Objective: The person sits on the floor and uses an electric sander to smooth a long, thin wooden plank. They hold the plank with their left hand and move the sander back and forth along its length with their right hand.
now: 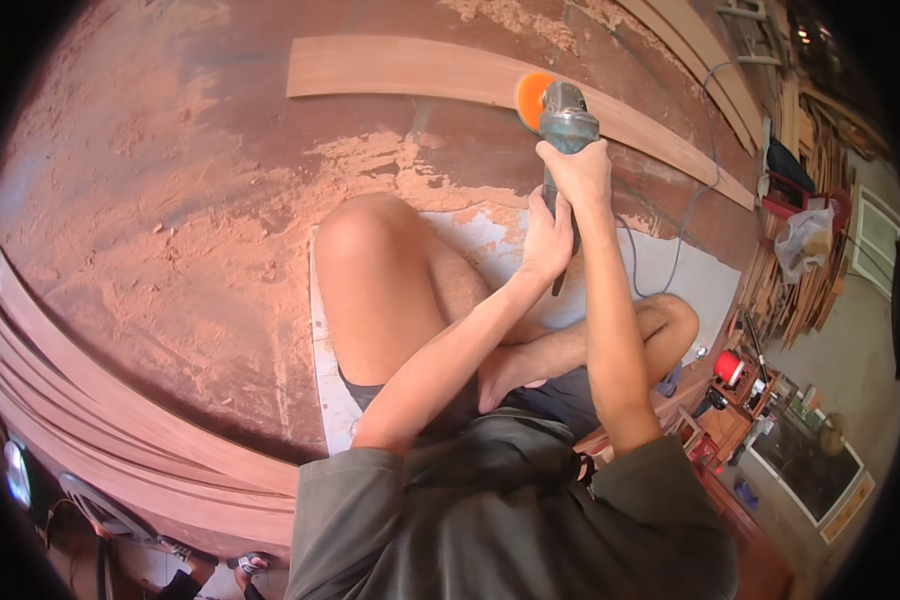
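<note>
Angle grinder (571, 132) gripped two-handed; right hand (582, 172) wrapped around its body, left hand (548, 238) closed on the rear of the handle; fingers of both clamped on the tool, though several tips are hidden beneath; orange disc (532, 102) seen tilted over the near edge of the long plank (400, 70), which lies toward the far side of the dusty brown platform (240, 160), running over to its right edge; actual contact cannot be told; for an even surface, the disc would best be held at a shallow angle, pressed lightly and passed along the grain without pausing; the plank should be checked for slip, as no clamp is seen; the cord (679, 243) is looped over the pale sheet (705, 268) and across the plank's right end, so it should be kept clear of the disc; loose wood dust (370, 155) is piled between plank and knees; more boards are stacked along the platform's near-left edge (150, 440) and near its far-right corner (705, 60); a plastic bag (805, 242) is seen beyond the right edge.
</note>
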A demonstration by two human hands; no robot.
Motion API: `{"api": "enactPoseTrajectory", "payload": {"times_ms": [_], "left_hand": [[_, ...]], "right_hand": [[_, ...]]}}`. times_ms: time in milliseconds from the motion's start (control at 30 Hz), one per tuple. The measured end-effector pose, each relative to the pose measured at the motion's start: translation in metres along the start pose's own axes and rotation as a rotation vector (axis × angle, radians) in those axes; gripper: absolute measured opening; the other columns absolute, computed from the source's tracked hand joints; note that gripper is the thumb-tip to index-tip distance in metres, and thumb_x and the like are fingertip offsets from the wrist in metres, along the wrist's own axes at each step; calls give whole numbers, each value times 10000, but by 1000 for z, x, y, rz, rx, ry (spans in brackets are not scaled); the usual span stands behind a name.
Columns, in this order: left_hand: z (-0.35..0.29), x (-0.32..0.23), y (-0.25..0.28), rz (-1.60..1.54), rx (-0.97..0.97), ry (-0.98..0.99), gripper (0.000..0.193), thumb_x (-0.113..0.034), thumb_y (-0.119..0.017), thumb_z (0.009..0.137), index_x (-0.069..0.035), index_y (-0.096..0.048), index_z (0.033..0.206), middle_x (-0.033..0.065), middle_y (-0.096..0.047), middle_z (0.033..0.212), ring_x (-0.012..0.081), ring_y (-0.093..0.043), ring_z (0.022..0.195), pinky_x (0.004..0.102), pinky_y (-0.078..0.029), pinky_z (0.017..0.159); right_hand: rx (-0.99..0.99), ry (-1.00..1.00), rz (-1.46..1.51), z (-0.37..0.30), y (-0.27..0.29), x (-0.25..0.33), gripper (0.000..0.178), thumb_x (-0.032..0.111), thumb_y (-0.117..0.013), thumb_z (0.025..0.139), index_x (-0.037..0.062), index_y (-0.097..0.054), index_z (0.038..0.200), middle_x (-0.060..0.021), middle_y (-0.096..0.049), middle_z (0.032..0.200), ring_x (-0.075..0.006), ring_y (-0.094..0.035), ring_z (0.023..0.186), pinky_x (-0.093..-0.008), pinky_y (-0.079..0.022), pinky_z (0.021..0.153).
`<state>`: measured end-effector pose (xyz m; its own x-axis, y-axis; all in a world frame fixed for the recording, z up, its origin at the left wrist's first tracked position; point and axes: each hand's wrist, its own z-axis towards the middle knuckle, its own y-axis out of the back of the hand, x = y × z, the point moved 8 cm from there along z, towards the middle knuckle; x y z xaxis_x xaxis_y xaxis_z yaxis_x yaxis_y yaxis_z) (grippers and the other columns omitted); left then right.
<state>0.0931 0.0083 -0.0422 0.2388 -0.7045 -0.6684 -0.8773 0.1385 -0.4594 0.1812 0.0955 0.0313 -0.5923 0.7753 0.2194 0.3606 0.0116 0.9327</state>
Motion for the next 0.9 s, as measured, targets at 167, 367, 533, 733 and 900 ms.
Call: {"api": "enactPoseTrajectory", "payload": {"times_ms": [167,367,533,733,900], "left_hand": [[0,-7,8,25,-140,-81,602,-422,-398,1094,40,-295,1465,318,-486,1416,435,-486,1325,442,-379,1085],[-7,-38,55,-57,-335,-213,599,-211,-516,1052,-21,-220,1536,226,-452,1442,324,-476,1299,413,-352,1109],[49,19,101,-1112,-54,-470,465,-221,-429,1102,-80,-313,1529,92,-468,1395,205,-458,1256,352,-359,1114],[-3,-68,72,-72,-374,-290,585,-323,-572,1029,-21,-338,1472,229,-524,1380,347,-524,1259,414,-400,1062],[3,-56,45,-112,-152,-177,569,-371,-419,1094,-37,-272,1532,278,-498,1457,409,-500,1341,448,-399,1076]], "right_hand": [[1,69,35,2,-7,15,794,361,-800,668,-167,-515,1189,-346,-687,1099,-446,-699,1041,-450,-556,920],[201,275,28,-30,-47,106,823,301,-817,709,-150,-430,1279,-308,-701,1040,-387,-730,957,-417,-609,859],[294,503,-13,-65,-73,171,810,248,-814,721,-161,-411,1293,-308,-702,1005,-396,-735,925,-447,-616,837],[231,333,-16,-25,-54,123,856,326,-819,706,-148,-426,1301,-290,-705,1057,-416,-722,965,-443,-600,862],[116,305,-29,0,-37,79,829,361,-807,674,-131,-484,1257,-323,-692,1091,-431,-705,1022,-448,-567,924]]}}
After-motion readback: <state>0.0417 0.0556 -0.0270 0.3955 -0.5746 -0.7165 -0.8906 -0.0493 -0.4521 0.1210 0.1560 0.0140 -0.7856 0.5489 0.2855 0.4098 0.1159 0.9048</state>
